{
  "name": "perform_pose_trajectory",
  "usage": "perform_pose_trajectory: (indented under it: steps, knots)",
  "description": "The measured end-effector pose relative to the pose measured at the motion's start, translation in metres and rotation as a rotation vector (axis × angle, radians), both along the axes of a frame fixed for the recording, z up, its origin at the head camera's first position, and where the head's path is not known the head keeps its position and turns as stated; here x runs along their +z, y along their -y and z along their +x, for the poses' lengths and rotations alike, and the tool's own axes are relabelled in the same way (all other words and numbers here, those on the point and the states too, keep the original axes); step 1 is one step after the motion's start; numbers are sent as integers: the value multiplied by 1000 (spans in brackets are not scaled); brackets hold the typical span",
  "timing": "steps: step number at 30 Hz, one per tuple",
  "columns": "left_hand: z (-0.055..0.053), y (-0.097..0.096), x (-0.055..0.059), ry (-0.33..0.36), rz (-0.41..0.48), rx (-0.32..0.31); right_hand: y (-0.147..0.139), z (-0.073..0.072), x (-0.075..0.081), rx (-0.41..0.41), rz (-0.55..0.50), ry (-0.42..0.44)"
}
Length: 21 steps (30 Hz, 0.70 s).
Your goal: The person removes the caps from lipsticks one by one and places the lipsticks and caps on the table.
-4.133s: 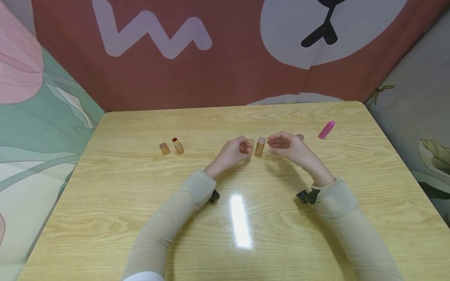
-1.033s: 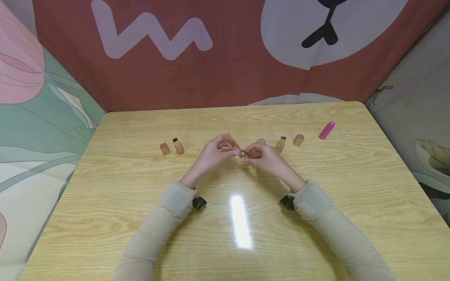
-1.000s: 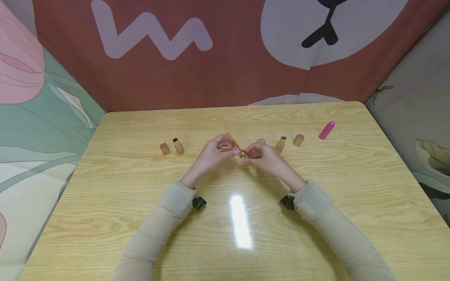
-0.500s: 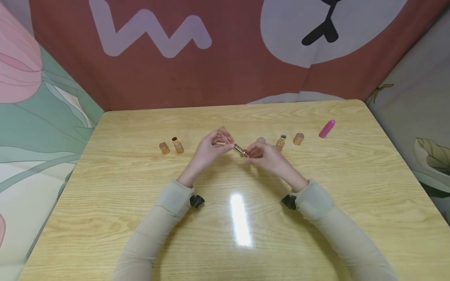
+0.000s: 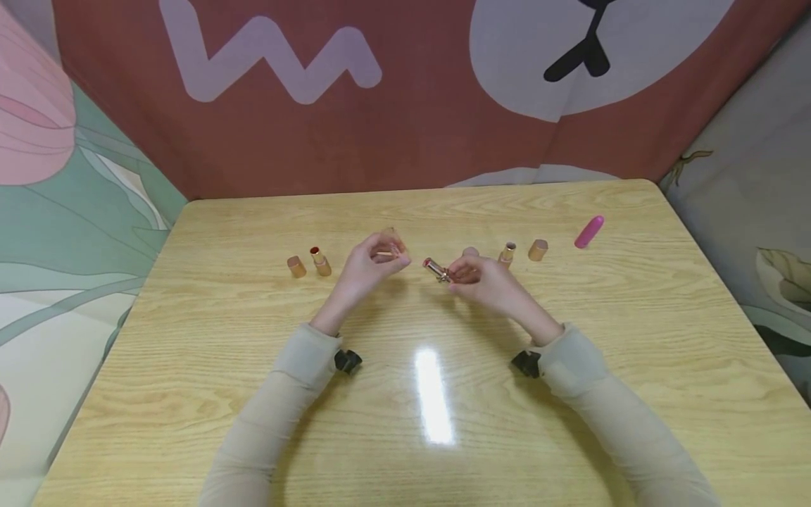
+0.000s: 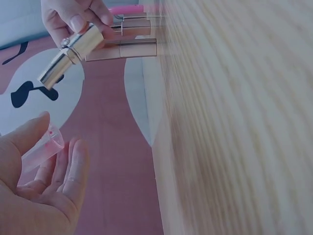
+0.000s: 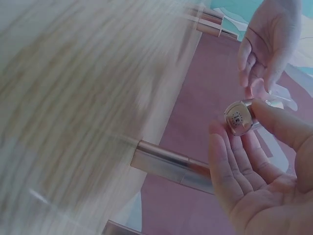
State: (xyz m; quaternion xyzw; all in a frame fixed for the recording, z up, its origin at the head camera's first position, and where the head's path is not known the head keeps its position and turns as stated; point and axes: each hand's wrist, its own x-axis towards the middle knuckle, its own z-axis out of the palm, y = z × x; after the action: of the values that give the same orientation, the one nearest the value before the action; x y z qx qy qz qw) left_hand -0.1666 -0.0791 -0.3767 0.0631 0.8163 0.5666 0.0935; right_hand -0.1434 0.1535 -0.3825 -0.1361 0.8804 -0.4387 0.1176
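Note:
My left hand (image 5: pixel 370 262) pinches a clear, pink-tinted lipstick cap (image 6: pixel 44 152) between thumb and fingers, above the table. Across a gap, my right hand (image 5: pixel 484 282) holds an uncapped gold lipstick (image 5: pixel 434 267) by its base, tilted toward the left hand. Its bottom (image 7: pixel 238 119), with a small round print, faces the right wrist camera. A ring-like ornament circles the gold tube in the left wrist view. A closed gold-brown lipstick (image 5: pixel 470 251) stands just behind the right hand, mostly hidden by it in the head view.
To the right stand an uncapped lipstick (image 5: pixel 508 255), a brown cap (image 5: pixel 538 250) and a bright pink tube (image 5: pixel 589 232). A second uncapped lipstick (image 5: pixel 320 262) with red inside and another cap (image 5: pixel 296 267) stand at the left. The wooden table (image 5: pixel 405 458) ends at a fabric backdrop.
The left hand first gripped the clear-capped lipstick on the table, with the right hand open. Both hands then held it raised; the clear cap has come off leftward, and the hands have drawn apart.

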Motion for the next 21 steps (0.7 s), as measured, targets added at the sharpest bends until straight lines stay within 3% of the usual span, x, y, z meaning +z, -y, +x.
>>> perform_pose_trajectory:
  steps: [6, 11, 21]
  knots:
    - [0, 6, -1, 42, -17, 23, -4, 0, 3, 18, -19, -14]
    - [-1, 9, -1, 37, -5, 23, -7, 0, 7, -4, -13, -54]
    - [-2, 17, -2, -1, 10, 19, -16, 0, 18, -52, -73, 25]
